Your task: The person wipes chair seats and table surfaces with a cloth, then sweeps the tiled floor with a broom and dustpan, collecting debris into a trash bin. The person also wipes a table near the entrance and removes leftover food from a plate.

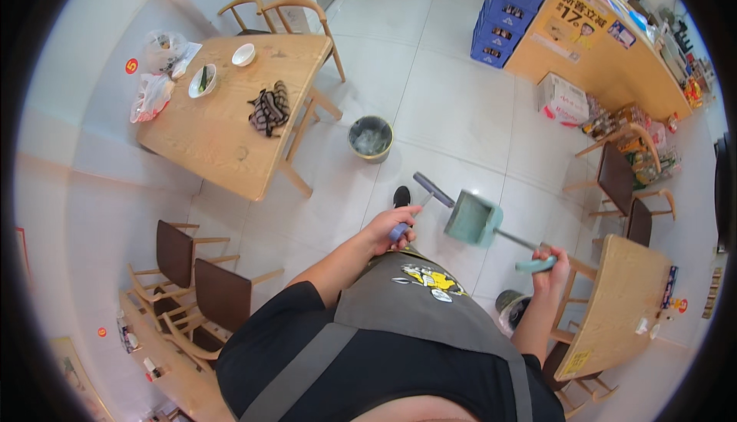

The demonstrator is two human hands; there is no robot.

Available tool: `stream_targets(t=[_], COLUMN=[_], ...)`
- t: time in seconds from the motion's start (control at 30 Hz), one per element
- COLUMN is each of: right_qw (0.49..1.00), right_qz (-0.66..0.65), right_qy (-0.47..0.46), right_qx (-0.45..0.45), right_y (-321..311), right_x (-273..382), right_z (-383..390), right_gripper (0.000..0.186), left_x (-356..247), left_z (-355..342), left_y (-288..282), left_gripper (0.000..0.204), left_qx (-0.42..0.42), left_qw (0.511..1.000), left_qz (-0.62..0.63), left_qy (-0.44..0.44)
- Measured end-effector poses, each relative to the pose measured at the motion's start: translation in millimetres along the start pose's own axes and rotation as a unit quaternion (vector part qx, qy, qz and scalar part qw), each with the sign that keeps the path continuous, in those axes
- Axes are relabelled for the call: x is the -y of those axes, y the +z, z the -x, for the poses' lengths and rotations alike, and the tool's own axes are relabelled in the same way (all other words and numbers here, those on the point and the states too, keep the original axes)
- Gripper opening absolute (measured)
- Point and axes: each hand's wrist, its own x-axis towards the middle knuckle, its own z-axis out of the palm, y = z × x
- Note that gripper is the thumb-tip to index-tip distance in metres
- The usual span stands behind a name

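My left hand (384,231) is wrapped round the purple-grey handle of a broom (433,190). Its narrow grey head points away from me, beside the dustpan. In my right hand (551,270) is the green grip of a long-handled dustpan (470,218), its pale green pan held out in front of me over the tiled floor. Whether the pan or broom head touches the floor I cannot tell. Ahead of my shoe (401,196) stands a dark waste bin (371,139) with a light liner in it.
At the left a wooden table (230,145) bears bowls, plastic bags and a checked cloth. Another table (622,307) and a second bin (513,307) are by my right arm. Chairs (223,291) stand at lower left. Blue crates (499,26) and a counter (599,46) are far right.
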Motion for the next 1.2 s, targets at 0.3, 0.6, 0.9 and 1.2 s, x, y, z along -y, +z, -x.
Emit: stream_targets(t=[0.3,0.6,0.9,1.2], right_qw=[0.902,0.73,0.657,0.524], right_qz=[0.427,0.672,0.728,0.791], right_qy=[0.003,-0.114,-0.191,-0.18], right_qx=[-0.057,-0.056,0.038,0.259], right_y=[116.0,285.8,440.6,712.7], right_x=[94.9,132.3,154.4,122.6], right_z=[-64.6,-150.0,-326.6,-475.5], right_gripper=[0.027,0.019,0.019,0.023], left_x=[-212.4,-370.6,-519.1,-650.0], left_z=[-73.4,-129.0,-219.4,-271.0], left_y=[67.9,110.6,81.8,39.8], left_gripper=[0.036,0.041,0.04,0.037], left_qx=[0.164,0.22,0.117,-0.033], left_qw=[0.984,0.967,0.978,0.97], left_qz=[-0.057,-0.106,-0.078,0.062], left_qy=[0.038,0.076,0.153,0.233])
